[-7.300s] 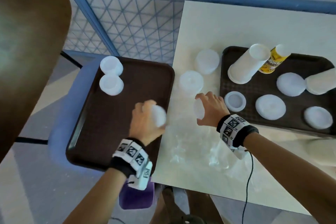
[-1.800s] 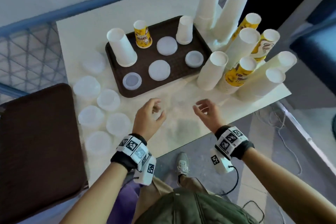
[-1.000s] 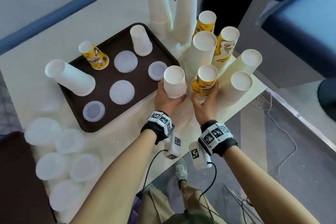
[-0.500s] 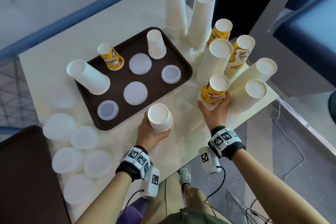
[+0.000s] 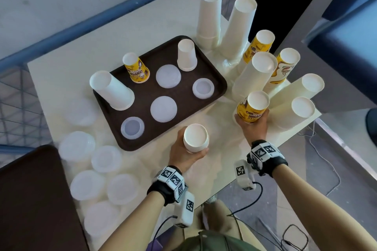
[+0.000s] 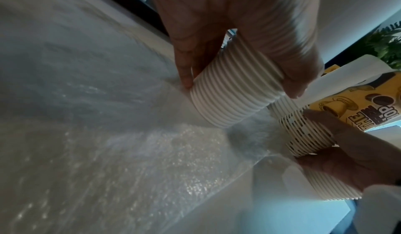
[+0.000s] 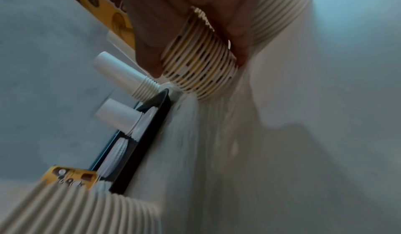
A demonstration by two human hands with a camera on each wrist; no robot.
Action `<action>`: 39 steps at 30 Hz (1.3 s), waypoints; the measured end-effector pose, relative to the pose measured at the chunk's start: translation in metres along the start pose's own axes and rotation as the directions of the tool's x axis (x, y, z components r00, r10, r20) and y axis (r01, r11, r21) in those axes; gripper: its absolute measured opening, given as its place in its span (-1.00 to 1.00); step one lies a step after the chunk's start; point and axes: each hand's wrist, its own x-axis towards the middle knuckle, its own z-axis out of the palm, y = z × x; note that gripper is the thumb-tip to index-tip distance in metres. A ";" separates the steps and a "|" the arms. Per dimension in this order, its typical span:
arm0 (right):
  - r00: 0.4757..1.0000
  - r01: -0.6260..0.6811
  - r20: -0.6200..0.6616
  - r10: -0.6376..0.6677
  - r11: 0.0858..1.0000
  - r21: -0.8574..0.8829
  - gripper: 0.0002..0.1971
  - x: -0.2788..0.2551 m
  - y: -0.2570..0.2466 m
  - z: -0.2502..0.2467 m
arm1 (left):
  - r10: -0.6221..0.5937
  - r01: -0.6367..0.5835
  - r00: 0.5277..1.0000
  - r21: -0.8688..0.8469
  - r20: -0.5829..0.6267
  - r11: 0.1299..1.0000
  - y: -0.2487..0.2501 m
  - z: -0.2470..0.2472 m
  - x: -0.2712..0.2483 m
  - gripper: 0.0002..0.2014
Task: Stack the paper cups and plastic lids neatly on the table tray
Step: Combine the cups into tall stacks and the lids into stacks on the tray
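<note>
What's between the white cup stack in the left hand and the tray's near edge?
Nothing: bare table separates the white cup stack from the tray, per the head view.

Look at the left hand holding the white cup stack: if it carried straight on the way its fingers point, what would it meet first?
Probably the near rim of the brown tray, just beyond the left hand and its white cup stack; depth is uncertain.

Yellow cup stack (image 6: 355,100) — reads approx. "THE TOP"
</note>
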 end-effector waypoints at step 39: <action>0.605 0.461 0.757 -0.245 0.884 -0.082 -0.13 0.018 -0.203 0.299 | -0.255 -0.088 0.792 -0.517 -0.554 0.851 -0.023 -0.113 -0.066 -0.31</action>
